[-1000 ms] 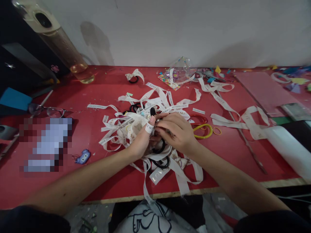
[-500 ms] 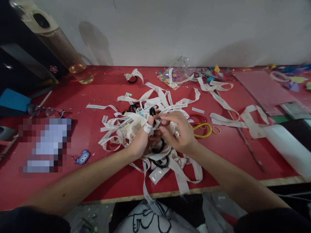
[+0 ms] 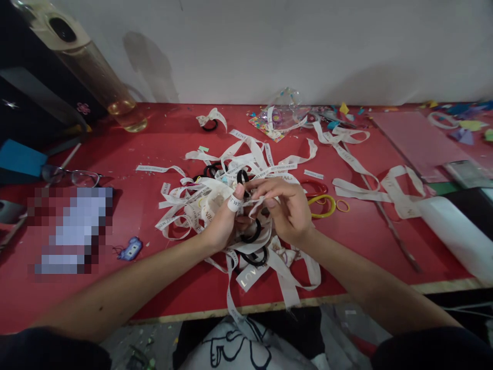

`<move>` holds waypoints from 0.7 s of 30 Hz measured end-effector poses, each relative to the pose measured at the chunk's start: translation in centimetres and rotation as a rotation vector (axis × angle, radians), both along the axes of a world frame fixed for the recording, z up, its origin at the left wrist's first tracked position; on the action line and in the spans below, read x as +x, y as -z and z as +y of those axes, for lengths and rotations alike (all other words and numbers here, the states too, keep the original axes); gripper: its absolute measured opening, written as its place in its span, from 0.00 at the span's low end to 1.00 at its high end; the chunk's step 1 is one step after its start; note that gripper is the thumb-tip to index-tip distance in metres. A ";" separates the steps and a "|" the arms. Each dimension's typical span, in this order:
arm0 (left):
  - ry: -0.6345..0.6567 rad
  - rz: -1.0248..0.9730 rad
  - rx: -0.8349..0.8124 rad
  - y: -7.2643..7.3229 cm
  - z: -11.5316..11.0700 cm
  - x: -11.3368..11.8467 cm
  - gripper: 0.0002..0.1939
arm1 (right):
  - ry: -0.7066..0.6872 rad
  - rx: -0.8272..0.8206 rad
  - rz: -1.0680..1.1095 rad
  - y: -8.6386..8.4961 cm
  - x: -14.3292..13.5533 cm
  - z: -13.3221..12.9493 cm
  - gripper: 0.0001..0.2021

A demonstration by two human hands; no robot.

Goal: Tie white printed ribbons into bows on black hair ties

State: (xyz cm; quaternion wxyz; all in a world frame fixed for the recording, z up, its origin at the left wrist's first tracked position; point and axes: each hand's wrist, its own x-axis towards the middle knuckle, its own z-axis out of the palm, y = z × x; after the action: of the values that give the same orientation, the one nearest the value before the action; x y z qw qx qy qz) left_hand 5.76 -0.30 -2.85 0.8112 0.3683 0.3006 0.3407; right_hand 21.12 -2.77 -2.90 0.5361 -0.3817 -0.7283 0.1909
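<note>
A pale wall backs a red worktop bearing a heap of printed white ribbons. Over them, the left hand grips a dark-lettered ribbon and black band; the right hand pinches a narrow white strand.

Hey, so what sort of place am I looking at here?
Probably a small craft workspace: a red tabletop strewn with printed white ribbons, a bow-trimmed black hair tie and what looks like a yellow scissor handle.
</note>
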 end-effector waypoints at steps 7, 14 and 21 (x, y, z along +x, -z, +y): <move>0.046 0.021 0.041 0.1 -0.2 -0.4 0.26 | 0.186 0.255 -0.028 -0.6 0.2 -0.3 0.18; 0.018 0.209 0.301 -0.3 -0.5 -0.7 0.19 | 0.081 0.320 -0.267 -0.7 0.6 1.0 0.18; -0.146 0.166 0.671 0.0 -0.2 -1.3 0.22 | 0.134 0.345 -0.205 -0.3 0.7 0.4 0.16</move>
State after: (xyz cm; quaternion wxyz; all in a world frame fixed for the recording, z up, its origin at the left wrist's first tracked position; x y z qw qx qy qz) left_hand 4.50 -0.50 -2.83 0.5913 0.6181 0.2624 0.4466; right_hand 21.81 -2.39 -2.63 0.5282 -0.3493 -0.7739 -0.0124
